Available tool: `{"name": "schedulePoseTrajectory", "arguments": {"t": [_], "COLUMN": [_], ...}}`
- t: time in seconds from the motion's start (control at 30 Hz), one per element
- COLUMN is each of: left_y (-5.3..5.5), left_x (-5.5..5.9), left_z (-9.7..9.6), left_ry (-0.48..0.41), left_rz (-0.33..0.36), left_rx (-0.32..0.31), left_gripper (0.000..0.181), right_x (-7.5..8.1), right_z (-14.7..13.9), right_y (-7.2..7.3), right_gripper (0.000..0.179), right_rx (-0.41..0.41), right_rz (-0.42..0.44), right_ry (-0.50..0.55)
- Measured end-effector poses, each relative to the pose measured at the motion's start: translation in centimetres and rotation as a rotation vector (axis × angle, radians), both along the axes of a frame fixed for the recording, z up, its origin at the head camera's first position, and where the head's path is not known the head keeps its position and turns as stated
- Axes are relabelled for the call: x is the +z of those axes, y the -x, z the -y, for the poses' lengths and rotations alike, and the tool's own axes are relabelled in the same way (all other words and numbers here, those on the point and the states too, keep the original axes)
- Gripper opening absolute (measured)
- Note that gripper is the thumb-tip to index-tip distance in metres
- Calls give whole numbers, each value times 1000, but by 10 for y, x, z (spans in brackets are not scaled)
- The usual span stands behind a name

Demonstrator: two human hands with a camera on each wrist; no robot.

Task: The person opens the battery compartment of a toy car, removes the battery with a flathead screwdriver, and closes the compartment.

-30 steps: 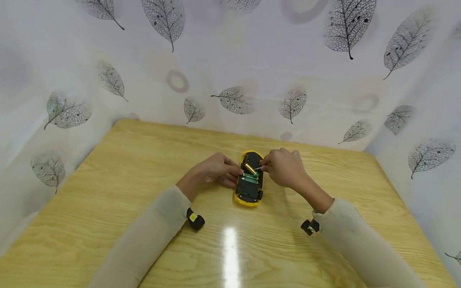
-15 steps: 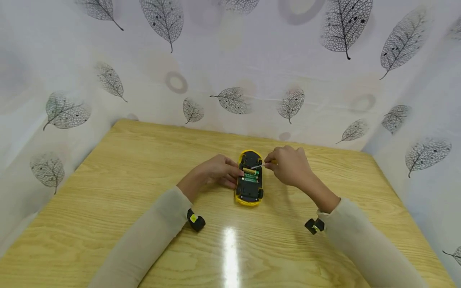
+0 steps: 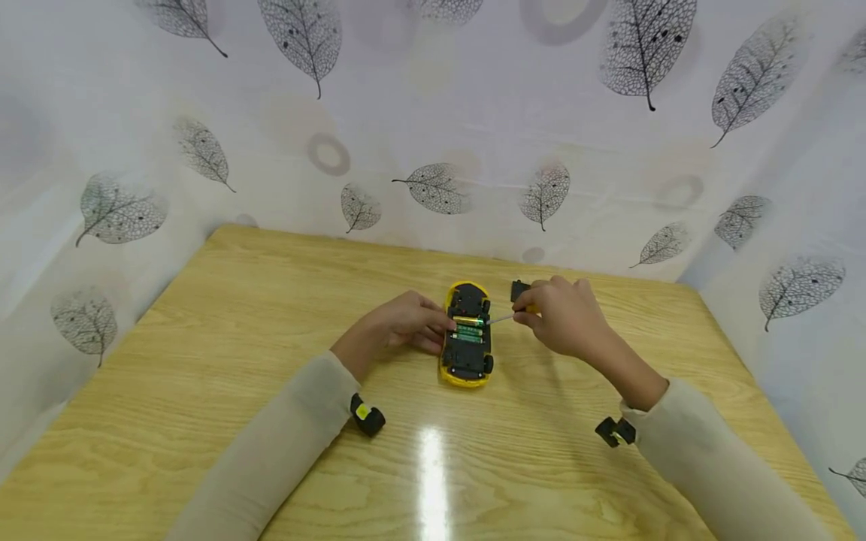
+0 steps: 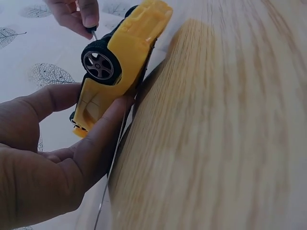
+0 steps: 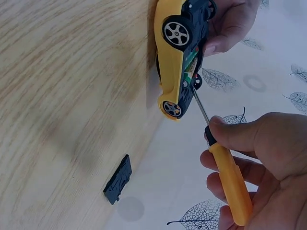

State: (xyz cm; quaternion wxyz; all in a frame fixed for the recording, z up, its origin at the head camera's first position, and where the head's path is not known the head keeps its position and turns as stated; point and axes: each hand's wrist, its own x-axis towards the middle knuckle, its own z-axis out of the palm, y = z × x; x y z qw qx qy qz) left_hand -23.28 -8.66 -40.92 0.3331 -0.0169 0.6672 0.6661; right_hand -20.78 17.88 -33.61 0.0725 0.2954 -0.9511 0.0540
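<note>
A yellow toy car (image 3: pixel 467 370) lies upside down on the wooden table, its black underside up. My left hand (image 3: pixel 409 321) grips its left side, thumb over the underside and fingers along the body in the left wrist view. Several batteries (image 3: pixel 468 335) show in the uncovered compartment, the far one gold and green, lying alongside the others. My right hand (image 3: pixel 567 315) holds a screwdriver (image 5: pixel 230 177) by its yellow handle. The metal tip points at the compartment's right edge, by the end of the far battery; whether it touches is unclear.
A small black battery cover (image 5: pixel 118 178) lies on the table beyond my right hand, partly hidden by it in the head view. Leaf-print cloth (image 3: pixel 433 113) hangs behind the wooden table (image 3: pixel 304 285). Each wrist bears a small black camera.
The far battery, tilted up out of the compartment a second ago, now lies in line with the others. My right hand has drawn rightward with the screwdriver, exposing the cover.
</note>
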Motion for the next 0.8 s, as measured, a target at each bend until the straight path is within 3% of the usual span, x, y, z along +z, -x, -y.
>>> {"name": "schedulePoseTrajectory", "arguments": {"t": [0.33,0.63,0.8], "left_y": [1,2,3], "left_x": [-1,-2,-4], "left_z": [1,2,3], "left_ry": [-15,-29,-42], "left_rz": [8,12,4], "left_rx": [3,0,6], "left_gripper": [29,31,33], "right_x": [-7,2,4], "right_z": [5,14,23], "right_y": [-2,-3,1], "right_gripper": [8,3,11], "right_rx": [54,49,32], "right_rz": [-16,0,-4], "right_ry": [-63,-116,-193]}}
